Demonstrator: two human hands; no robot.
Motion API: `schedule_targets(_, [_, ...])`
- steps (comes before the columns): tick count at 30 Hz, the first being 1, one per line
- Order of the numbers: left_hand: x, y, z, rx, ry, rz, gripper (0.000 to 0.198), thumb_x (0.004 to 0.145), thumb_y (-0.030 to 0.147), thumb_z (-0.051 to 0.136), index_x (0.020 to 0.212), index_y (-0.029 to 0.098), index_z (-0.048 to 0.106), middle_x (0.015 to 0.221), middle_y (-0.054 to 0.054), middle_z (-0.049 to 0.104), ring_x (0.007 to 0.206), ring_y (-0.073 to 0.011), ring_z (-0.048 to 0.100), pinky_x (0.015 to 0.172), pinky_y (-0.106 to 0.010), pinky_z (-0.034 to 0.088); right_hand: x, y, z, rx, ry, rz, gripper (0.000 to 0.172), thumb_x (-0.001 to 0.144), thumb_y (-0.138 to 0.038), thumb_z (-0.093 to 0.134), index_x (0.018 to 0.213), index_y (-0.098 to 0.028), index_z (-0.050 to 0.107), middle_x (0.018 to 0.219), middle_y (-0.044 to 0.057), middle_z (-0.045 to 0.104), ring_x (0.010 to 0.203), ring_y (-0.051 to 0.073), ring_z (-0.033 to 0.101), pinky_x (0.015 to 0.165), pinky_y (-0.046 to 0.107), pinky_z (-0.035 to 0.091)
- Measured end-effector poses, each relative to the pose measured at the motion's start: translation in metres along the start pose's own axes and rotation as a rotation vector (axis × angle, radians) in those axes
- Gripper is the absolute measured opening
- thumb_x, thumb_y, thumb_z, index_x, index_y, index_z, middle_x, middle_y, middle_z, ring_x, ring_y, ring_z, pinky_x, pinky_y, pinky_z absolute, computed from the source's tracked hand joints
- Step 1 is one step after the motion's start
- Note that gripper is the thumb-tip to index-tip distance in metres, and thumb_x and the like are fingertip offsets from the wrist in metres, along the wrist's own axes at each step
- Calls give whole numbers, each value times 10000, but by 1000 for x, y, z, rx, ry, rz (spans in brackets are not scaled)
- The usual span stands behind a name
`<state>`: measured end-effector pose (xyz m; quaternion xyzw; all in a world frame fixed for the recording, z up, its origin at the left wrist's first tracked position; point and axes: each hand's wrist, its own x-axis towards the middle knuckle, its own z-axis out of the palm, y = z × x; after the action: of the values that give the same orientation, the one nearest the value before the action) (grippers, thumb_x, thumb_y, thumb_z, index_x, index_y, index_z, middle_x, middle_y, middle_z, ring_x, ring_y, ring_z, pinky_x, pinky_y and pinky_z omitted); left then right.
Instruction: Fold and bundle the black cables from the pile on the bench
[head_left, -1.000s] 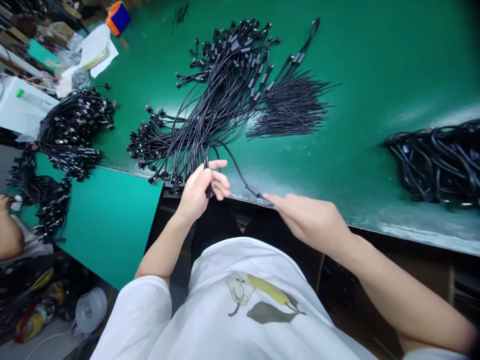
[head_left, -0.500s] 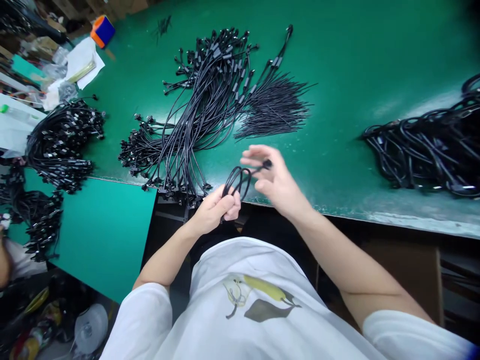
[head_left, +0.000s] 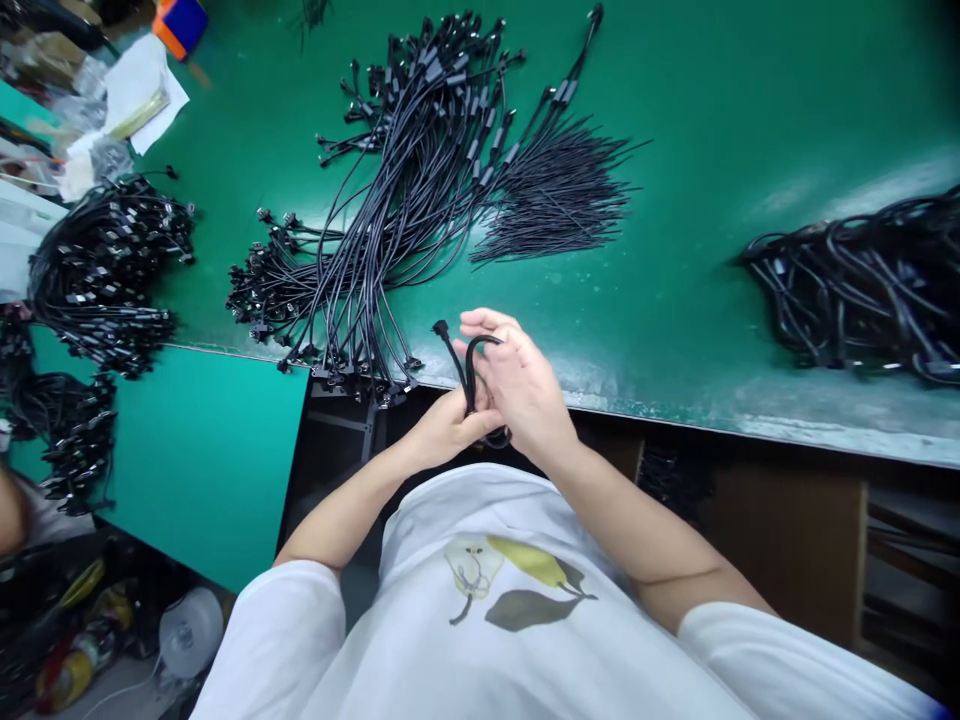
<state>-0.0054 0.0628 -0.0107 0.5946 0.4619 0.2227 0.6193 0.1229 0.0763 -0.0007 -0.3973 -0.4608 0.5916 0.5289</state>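
Note:
A black cable [head_left: 470, 375] is bent into a small coil above the table's near edge, its plug end [head_left: 441, 328] pointing up and to the left. My left hand [head_left: 450, 425] is closed around the lower part of the coil, thumb across it. My right hand [head_left: 525, 385] is cupped against the coil's right side, fingers long and slightly curved over the loop; its palm and thumb are hidden. Beyond both hands lies a big bundle of black cables [head_left: 382, 200] with plugs at both ends. Beside that bundle is a fan of thin black ties [head_left: 562, 195].
More black cables [head_left: 862, 280] are heaped at the right on the green table [head_left: 712, 120]. Another cable bundle [head_left: 112, 270] lies at the left, near papers [head_left: 139, 90] and an orange-and-blue object [head_left: 180, 25]. A lower green board [head_left: 210, 450] adjoins the table; part of another person's arm [head_left: 10, 510] shows.
My right hand has come in from the right onto the coil. The plug end, formerly by the right fingers, now stands up left of them. The view has shifted slightly.

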Motion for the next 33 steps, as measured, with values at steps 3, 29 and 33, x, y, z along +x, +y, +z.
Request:
schedule_targets(3, [-3,9,-4,-101,-130,-19,303,898,445,598,847,151,547,789,-51,640,734,-174,621,699,-311,508,-1,-7,-2,86,-38,61,452,834,-633,625,985,-214,544,1288,79,559,1072,171,615,825,282,574])
schedule_targets(29, [7,24,29,-1052,-187,-213,436,802,567,693,831,153,558,603,68,396,469,-48,397,434,-148,382,28,-17,-18,266,-45,169,622,772,-812,497,696,-205,385,521,-84,426,453,44,421,878,344,553])
schedule_targets(33, [10,23,32,-1096,-186,-224,389,845,510,676,779,163,514,559,85,324,431,-42,325,415,-139,348,32,-17,-19,282,-29,152,677,721,-851,504,626,-204,328,538,-58,398,499,60,410,773,291,555])
